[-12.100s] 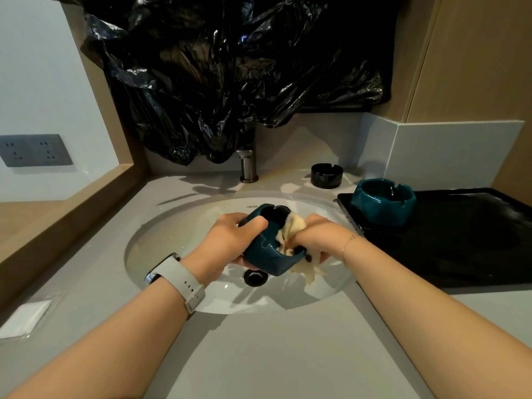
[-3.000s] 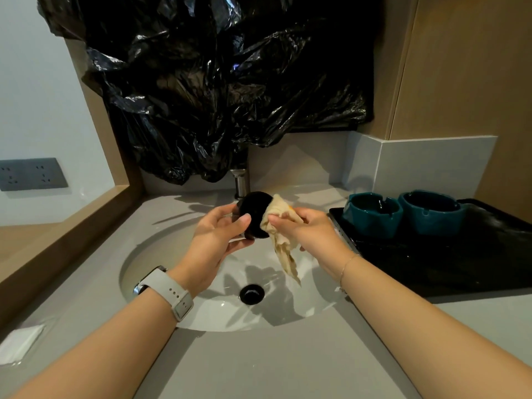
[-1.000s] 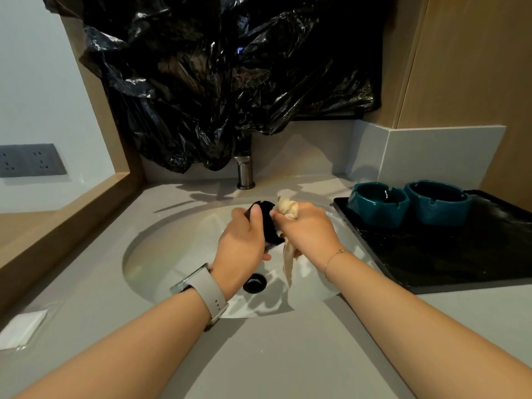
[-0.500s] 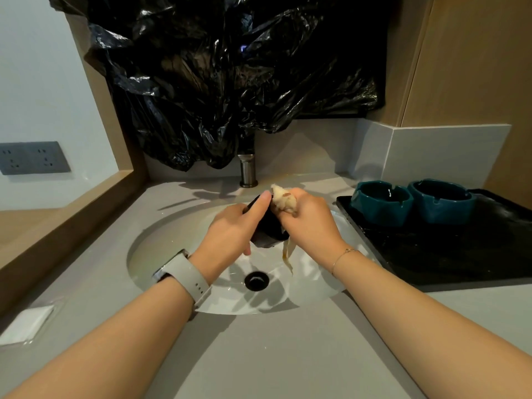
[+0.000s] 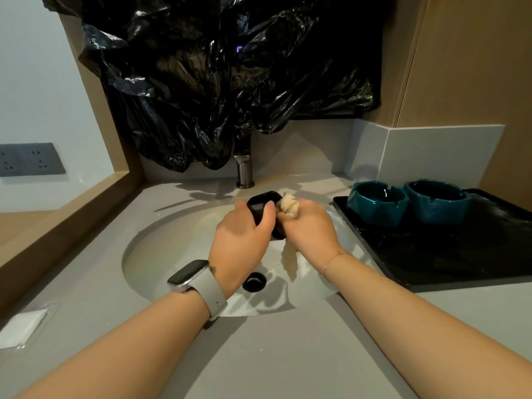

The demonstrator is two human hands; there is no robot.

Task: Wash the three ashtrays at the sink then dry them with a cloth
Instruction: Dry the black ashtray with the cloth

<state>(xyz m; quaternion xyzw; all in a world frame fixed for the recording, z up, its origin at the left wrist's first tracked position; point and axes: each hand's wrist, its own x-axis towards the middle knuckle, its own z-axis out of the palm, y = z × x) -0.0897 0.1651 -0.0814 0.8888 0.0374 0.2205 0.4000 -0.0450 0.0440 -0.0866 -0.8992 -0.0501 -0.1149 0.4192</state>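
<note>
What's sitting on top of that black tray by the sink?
Two teal ashtrays stand side by side at the back left corner of the black tray. Whether anything lies inside them cannot be told; their insides look dark.

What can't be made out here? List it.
- Black ashtray, head view: both hands cover most of it; inside unseen.
- Cloth: middle bunched inside the right hand.
- Tap: spout hidden by the black bag.
- Tray: cut off at the right edge.

Left hand (image 5: 244, 240) gripping black ashtray (image 5: 263, 204), right hand (image 5: 309, 226) pinching cloth (image 5: 288, 207) over sink (image 5: 161, 254)
</note>
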